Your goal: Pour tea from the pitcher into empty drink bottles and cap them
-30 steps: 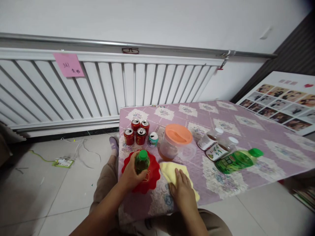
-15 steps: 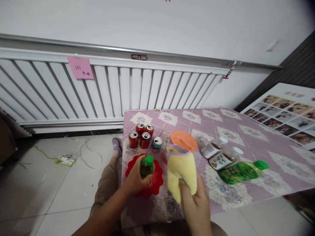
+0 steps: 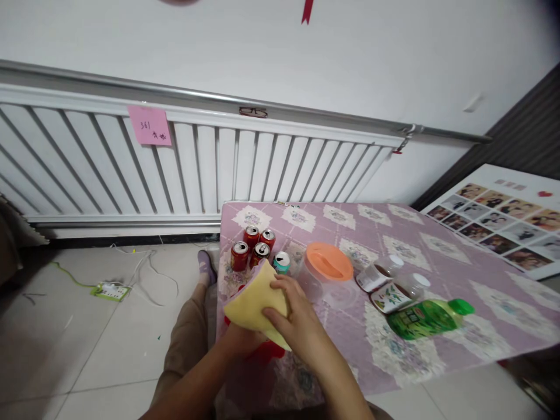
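Note:
A yellow cloth with a lilac edge [image 3: 258, 298] is draped over the front of my left hand [image 3: 245, 340] above the table. My right hand [image 3: 296, 312] grips that cloth, thumb and fingers pressed on its right side. The small green-capped bottle seen in my left hand half a second ago is hidden beneath the cloth, as are that hand's fingers. Below both hands lies a red scalloped mat [image 3: 268, 352], mostly covered. Just beyond the cloth stand several red drink cans [image 3: 240, 256] and a teal can [image 3: 282, 262].
A clear container with an orange lid [image 3: 329, 261] stands right of the cans. Farther right, two bottles with white caps [image 3: 380, 274] and a green bottle [image 3: 431, 319] lie on the flowered tablecloth [image 3: 441, 251]. A radiator [image 3: 254, 169] runs behind the table; a power strip [image 3: 111, 290] is on the floor.
My right hand has moved left with the yellow cloth, which now covers the bottle and the fingers of my left hand. The view has tilted up slightly.

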{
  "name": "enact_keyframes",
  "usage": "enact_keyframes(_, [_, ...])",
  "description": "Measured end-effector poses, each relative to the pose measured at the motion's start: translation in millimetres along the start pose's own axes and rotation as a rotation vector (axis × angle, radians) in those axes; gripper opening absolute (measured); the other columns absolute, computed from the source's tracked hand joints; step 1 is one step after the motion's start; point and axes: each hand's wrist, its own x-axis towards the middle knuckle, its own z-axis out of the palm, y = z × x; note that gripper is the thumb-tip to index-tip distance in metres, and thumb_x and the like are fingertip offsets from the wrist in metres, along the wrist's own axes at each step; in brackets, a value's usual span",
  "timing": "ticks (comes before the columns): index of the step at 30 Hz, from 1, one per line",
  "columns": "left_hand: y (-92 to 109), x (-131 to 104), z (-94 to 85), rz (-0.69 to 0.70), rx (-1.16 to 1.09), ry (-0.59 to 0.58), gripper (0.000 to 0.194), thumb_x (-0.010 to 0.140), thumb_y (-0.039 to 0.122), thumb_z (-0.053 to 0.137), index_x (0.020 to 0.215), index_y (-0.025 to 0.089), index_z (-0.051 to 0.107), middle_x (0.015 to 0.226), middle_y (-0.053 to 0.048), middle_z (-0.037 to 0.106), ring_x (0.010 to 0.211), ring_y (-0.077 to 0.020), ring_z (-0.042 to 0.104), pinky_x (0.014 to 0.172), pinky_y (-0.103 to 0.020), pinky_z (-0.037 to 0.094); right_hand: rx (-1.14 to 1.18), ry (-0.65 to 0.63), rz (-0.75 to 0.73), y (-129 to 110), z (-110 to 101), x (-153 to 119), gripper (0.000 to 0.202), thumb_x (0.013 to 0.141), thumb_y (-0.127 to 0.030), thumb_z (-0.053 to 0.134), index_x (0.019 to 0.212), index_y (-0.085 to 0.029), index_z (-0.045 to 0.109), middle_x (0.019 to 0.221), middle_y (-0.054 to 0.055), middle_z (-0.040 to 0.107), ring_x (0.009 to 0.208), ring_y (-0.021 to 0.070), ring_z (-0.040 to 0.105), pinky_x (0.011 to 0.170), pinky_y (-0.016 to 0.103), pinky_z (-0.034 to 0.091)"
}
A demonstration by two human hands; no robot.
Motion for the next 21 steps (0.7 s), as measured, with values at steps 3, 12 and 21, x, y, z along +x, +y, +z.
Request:
enact_keyframes(3, [10, 4, -3.1, 0.003, 0.052, -0.041, 0.059, 0.082, 0.030, 0.069, 0.138, 0.024, 0.051, 0.143, -0.012, 0.055, 0.134, -0.0317, 0.050, 0.119, -0.057, 0.032, -0.094, -0.009, -0.014, 0, 3, 14, 0.077, 0.069, -0.023, 0.073, 0.141, -0.022, 0.044, 0.140, 0.012, 0.054, 0.130, 0.0295, 0.047, 0.109, 0.050, 0.037])
enact_keyframes(12, [28, 7, -10.2, -0.050, -0.028, -0.048, 0.053, 0.070, 0.019, 0.073, 0.121, 0.020, 0.059, 0.124, -0.013, 0.068, 0.117, -0.0330, 0.062, 0.106, -0.052, 0.049, -0.182, 0.080, -0.058, 14, 29, 18, 0.066, 0.065, -0.008, 0.057, 0.130, -0.018, 0.055, 0.121, 0.012, 0.065, 0.113, 0.0279, 0.058, 0.096, 0.044, 0.047])
enact_keyframes(21, [29, 9, -13.2, 0.022, -0.031, -0.086, 0.057, 0.073, 0.017, 0.071, 0.127, 0.024, 0.056, 0.126, -0.010, 0.065, 0.119, -0.0301, 0.060, 0.109, -0.051, 0.046, 0.070, 0.299, 0.006, 28, 46, 7, 0.058, 0.072, -0.023, 0.063, 0.130, -0.019, 0.055, 0.123, 0.012, 0.066, 0.113, 0.0292, 0.061, 0.098, 0.045, 0.048])
